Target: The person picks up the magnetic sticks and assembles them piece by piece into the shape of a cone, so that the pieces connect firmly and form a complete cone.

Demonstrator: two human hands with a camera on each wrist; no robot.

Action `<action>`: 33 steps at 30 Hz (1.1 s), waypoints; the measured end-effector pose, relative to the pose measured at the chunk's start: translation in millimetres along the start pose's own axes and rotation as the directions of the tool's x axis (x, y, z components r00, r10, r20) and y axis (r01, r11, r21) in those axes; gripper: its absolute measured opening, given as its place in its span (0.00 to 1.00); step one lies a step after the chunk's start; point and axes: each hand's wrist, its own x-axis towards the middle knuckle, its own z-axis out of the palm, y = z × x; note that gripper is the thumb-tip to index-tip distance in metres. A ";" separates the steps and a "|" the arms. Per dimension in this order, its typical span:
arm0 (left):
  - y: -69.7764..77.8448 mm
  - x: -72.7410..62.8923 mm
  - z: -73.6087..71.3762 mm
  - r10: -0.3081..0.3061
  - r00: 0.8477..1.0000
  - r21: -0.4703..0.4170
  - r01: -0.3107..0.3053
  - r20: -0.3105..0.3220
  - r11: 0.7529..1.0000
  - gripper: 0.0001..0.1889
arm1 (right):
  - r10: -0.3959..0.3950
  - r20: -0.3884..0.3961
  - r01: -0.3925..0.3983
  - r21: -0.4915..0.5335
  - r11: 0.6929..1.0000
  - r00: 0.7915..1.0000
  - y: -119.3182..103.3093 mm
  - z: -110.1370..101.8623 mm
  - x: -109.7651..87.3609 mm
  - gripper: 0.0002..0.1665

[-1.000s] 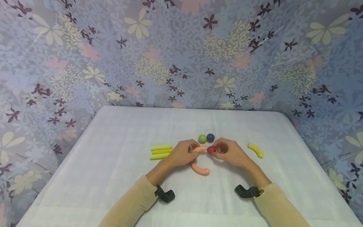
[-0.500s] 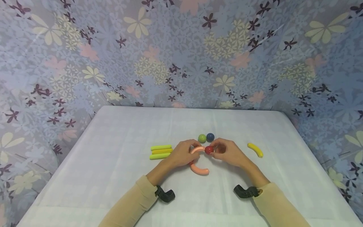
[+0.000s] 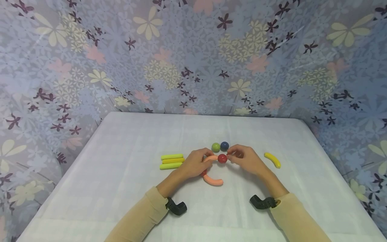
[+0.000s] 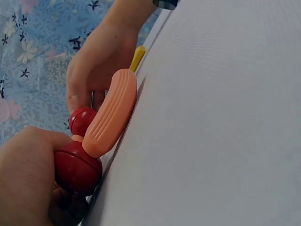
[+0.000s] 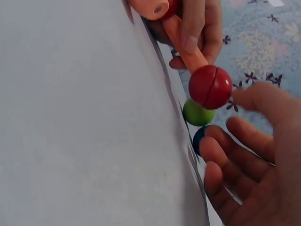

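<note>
My left hand (image 3: pixel 196 164) pinches the upper of two curved, ribbed orange pieces; its free end meets a glossy red ball (image 3: pixel 222 158). A second red ball (image 4: pixel 77 167), beside my left fingers in the left wrist view, joins that piece to the lower curved orange piece (image 3: pixel 213 182). Together they form a C shape opening to the right. Just right of the end ball is my right hand (image 3: pixel 245 159), its fingers spread and loosely bent. In the right wrist view the thumb is close to the end red ball (image 5: pixel 210 87), and the palm holds nothing.
Behind the hands sit a green ball (image 3: pixel 216 147) and a dark blue ball (image 3: pixel 224 146). Several straight yellow and lime sticks (image 3: pixel 171 161) lie left of my left hand. A curved yellow piece (image 3: pixel 272 160) lies to the right on the white-covered table (image 3: pixel 136 141).
The right hand pushed the red ball left against the orange piece's end, then loosened its fingers and drew slightly away. The left hand stays nearly still, holding the orange piece.
</note>
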 end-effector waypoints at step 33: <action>-4.6 1.8 0.5 0.026 1.000 0.025 -0.026 -0.002 0.999 0.15 | 0.132 -0.072 -0.141 -0.148 0.979 0.989 11.7 -7.9 22.0 0.25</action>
